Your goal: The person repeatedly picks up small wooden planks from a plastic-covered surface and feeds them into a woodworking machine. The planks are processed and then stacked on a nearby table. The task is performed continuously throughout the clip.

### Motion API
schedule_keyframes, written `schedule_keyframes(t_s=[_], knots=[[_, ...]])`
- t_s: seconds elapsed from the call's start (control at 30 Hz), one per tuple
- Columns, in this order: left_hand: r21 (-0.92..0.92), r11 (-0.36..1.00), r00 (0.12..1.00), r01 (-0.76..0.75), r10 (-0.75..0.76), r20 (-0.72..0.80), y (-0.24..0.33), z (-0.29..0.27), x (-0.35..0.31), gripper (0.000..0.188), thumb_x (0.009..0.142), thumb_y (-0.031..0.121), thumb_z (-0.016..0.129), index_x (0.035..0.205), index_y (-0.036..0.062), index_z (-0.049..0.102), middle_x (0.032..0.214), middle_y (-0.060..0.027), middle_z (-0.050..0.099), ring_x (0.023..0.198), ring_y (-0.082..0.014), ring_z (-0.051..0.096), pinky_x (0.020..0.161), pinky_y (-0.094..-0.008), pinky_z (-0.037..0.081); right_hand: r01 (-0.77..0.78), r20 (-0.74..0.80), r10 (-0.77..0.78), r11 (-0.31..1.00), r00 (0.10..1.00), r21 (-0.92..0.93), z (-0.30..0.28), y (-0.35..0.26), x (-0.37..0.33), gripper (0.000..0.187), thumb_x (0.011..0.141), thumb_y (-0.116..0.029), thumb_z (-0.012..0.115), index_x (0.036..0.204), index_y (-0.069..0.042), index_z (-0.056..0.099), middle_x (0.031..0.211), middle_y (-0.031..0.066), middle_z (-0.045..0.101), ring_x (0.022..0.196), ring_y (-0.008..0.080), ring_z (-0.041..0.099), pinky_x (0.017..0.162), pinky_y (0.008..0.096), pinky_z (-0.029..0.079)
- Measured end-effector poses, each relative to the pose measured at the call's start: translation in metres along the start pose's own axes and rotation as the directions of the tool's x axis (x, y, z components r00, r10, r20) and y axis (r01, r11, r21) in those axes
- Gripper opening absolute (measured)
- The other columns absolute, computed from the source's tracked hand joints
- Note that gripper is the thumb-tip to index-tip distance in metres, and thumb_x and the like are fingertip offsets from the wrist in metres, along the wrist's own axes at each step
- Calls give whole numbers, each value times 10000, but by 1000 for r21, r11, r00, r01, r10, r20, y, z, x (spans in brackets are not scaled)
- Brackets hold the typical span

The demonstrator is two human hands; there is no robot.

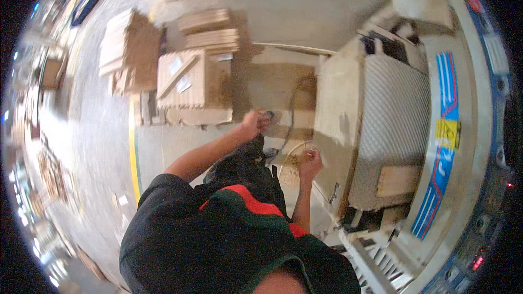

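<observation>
My left hand [255, 123] is out in front of my body, its fingers curled round a small dark object [269, 114] whose kind I cannot make out. Lower and to the right, my right hand [309, 164] is closed beside the light wooden board top [336, 125] of a bench. Something tiny and pale may be at its fingertips, too blurred to name. A thin pale hose or cable [291, 155] curves close to that hand. Between the hands and the floor hang dark trousers or cloth [237, 163].
Stacks of wooden slats [182, 79] stand on the left, with another stack [131, 49] beyond. At right is a machine with a quilted grey pad [395, 125] and a blue-striped panel [445, 87]. White metal rails [376, 261] are at lower right. A yellow line [134, 158] marks the floor.
</observation>
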State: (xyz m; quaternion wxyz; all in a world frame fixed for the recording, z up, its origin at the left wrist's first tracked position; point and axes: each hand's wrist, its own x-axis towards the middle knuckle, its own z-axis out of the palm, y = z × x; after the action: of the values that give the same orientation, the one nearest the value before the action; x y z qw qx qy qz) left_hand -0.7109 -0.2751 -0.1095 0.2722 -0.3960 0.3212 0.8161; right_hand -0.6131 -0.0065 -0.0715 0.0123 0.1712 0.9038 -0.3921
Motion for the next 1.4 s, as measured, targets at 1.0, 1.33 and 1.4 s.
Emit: schedule_keyframes(t_s=[1.0, 1.33, 1.4], knots=[[-691, 391, 740, -608, -34, -671, 452, -185, 362, 485, 897, 316, 602, 1276, 50, 459, 1055, -83, 521, 847, -190, 530, 721, -312, 469, 74, 780, 70, 986, 622, -148, 666, -363, 452, 390, 850, -427, 673, 914, -42, 652, 740, 28, 637, 667, 102, 582, 619, 268, 462], [-790, 232, 751, -567, -249, -612, 363, -249, 616, 898, 907, 624, 429, 1471, -6, 128, 1482, -233, 242, 1376, -351, 254, 1097, -469, 267, 623, 869, 244, 616, 431, -482, 957, -316, 630, 757, 769, -699, 560, 1068, -12, 670, 1119, 185, 641, 1053, 302, 590, 947, 391, 423], [-799, 26, 781, -600, -195, -593, 346, -263, 651, 938, 901, 687, 331, 1471, -22, 104, 1495, -235, 205, 1398, -348, 202, 1102, -483, 253, 615, 878, 221, 642, 424, -459, 977, -277, 635, 753, 827, -667, 509, 1201, -22, 619, 1219, 161, 605, 1136, 289, 552, 1004, 372, 390]])
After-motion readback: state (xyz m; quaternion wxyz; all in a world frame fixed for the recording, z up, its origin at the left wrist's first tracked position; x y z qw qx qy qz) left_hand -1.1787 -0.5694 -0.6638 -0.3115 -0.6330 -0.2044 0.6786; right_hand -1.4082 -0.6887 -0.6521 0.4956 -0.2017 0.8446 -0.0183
